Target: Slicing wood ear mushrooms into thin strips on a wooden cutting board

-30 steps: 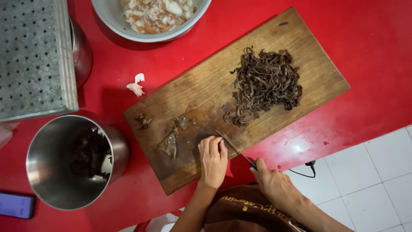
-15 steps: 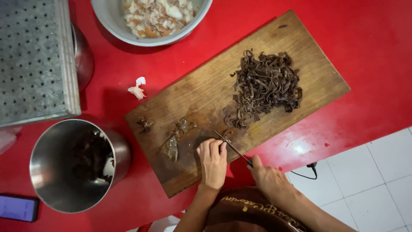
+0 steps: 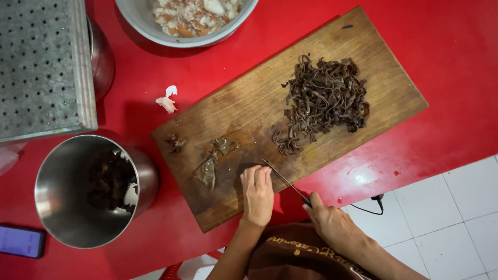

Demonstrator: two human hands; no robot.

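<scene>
A: Near edge first; what is seen at the hands?

B: Right hand (image 3: 332,223) is closed around a dark handle; one knife (image 3: 285,181) is held, blade angled up-left onto the wooden cutting board (image 3: 244,114). Left hand (image 3: 258,194) is laid palm-down on the board, fingers (image 3: 257,176) together and slightly curled beside the blade; whatever is pinned under them is hidden, so a hold cannot be told.

A: Items on the board, counted?

B: One pile of dark shredded strips (image 3: 324,101) toward the far right; one limp brownish uncut piece (image 3: 212,161) just left of the left hand; one small dark scrap (image 3: 175,142) near the left end.

A: Off the board?

B: One steel pot (image 3: 62,207) at near left, dark matter inside; one phone (image 3: 21,241) at the left edge, screen lit; text not legible. One black cable (image 3: 371,205) at the red table (image 3: 446,52) edge; white floor tiles (image 3: 456,223) below it.

A: Farther out?

B: One pale scrap (image 3: 167,99) on the table; one perforated metal tray (image 3: 39,67) at far left; one bowl (image 3: 155,31) of pale chopped bits at the top, partly cropped.
</scene>
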